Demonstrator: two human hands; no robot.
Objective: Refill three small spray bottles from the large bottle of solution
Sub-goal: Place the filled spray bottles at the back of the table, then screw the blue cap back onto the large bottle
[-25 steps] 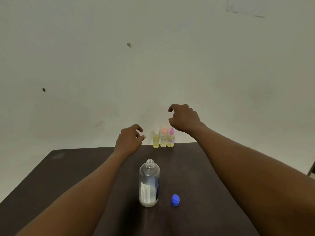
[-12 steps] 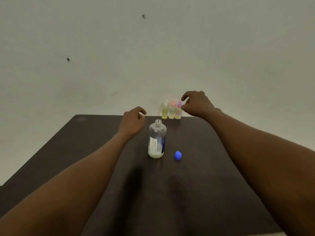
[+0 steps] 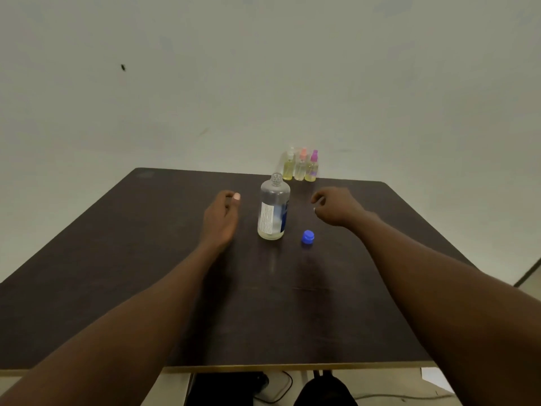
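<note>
The large clear bottle stands upright and uncapped in the middle of the dark table, with little liquid at its bottom. Its blue cap lies on the table just to its right. Three small spray bottles stand side by side at the far edge against the wall: one with a white top, one with an orange top, one with a purple top. My left hand hovers left of the large bottle, fingers loosely curled, holding nothing. My right hand hovers right of it, also empty with curled fingers.
A pale wall rises right behind the table's far edge. Below the near edge I see dark shapes and a cable on the floor.
Both hands have drawn back from the small bottles toward me and now flank the large bottle. The camera has tilted down, showing the table's near edge.
</note>
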